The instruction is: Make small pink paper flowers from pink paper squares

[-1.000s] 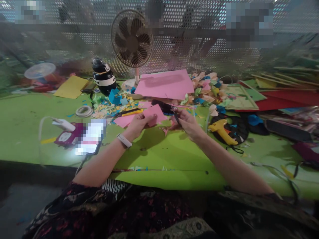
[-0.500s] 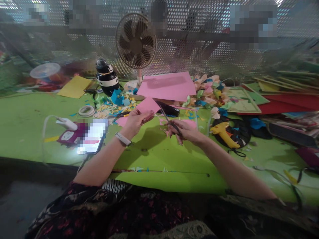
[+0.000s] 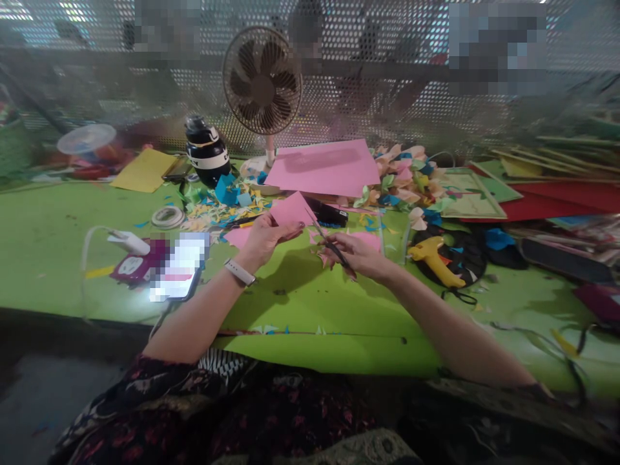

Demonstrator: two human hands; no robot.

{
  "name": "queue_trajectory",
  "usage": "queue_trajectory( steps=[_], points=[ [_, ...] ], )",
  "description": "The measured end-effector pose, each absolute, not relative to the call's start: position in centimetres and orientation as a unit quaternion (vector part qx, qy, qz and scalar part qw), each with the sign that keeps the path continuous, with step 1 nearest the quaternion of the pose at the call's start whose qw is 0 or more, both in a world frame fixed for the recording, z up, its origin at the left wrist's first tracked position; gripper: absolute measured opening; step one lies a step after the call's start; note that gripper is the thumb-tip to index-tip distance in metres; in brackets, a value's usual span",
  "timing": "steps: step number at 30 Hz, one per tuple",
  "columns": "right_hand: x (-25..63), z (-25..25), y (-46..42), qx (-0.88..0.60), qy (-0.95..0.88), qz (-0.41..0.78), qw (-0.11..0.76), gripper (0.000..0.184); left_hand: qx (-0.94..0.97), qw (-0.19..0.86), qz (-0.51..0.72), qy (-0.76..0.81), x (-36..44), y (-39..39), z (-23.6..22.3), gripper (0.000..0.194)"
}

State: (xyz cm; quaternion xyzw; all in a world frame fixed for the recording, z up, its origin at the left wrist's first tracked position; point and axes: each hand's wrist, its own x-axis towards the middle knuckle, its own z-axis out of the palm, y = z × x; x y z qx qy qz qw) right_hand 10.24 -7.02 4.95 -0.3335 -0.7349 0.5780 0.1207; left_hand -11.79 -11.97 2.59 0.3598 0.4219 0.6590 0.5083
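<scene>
My left hand pinches a small piece of pink paper by its lower edge, holding it above the green table. In my right hand is a pair of scissors with dark handles, my fingers closed around them. Their blades point up and left, at the right edge of the paper; whether they touch it I cannot tell. Pink scraps lie on the table by my right hand. Behind the held paper is a black object, partly hidden.
A phone with a lit screen lies at left beside a charger. A fan, a black bottle and a pink sheet are at the back. A yellow glue gun rests at right near paper flowers.
The pink paper has risen and turned in my left hand. My right hand's scissors swung away from the paper, then came up with their blades at its right edge.
</scene>
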Motion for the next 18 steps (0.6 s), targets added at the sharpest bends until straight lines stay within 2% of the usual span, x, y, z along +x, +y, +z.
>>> queue_trajectory(
  steps=[18],
  points=[
    [9.8,4.1,-6.7,-0.309,-0.757,0.551,0.167,0.029,0.368,0.512,0.652,0.421,-11.8,-12.1,2.5,0.039]
  ],
)
